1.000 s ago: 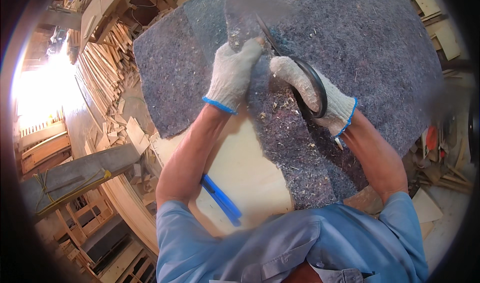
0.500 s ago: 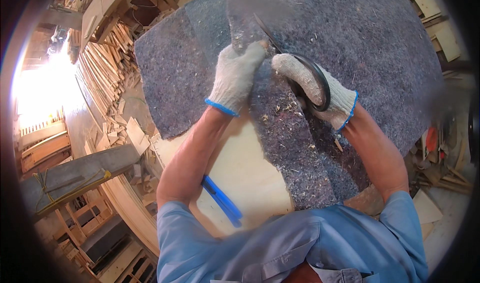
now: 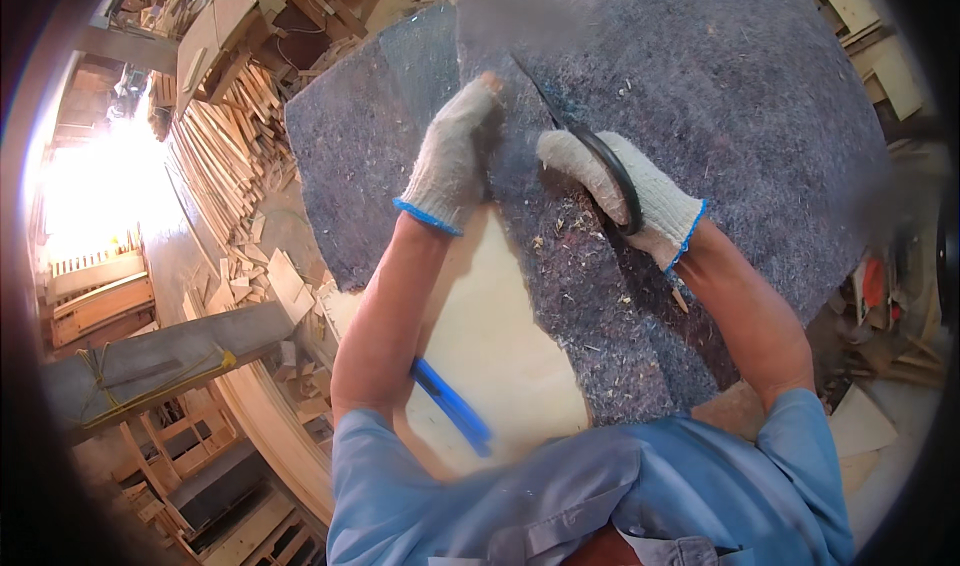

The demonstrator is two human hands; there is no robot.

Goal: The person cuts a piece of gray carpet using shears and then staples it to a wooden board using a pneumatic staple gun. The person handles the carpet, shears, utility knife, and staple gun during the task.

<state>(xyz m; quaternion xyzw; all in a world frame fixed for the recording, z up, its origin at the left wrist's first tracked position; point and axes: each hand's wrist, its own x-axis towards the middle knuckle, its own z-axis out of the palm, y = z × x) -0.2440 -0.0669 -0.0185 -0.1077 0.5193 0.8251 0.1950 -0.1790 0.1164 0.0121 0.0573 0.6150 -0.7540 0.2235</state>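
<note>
My right hand, in a white knit glove with a blue cuff, grips large scissors by their black handles. Their dark blade points up and left over a thick grey felt sheet. My left hand, gloved alike with a bare fingertip showing, is closed at the felt's edge, left of the blade. Its inner fingers are hidden, and the felt around it is slightly blurred. Between my forearms, pale wood debris dots a felt strip. A pale board shows beneath the felt.
A blue long, narrow tool lies on the board beside my left forearm. Stacked wooden strips and offcuts are on the left. A grey beam with yellow cord stands at lower left. More boards lie beyond the felt's right side.
My left hand has shifted left, away from the scissors, and turned slightly. The scissors and my right hand have moved only a little. The whole view has shifted slightly.
</note>
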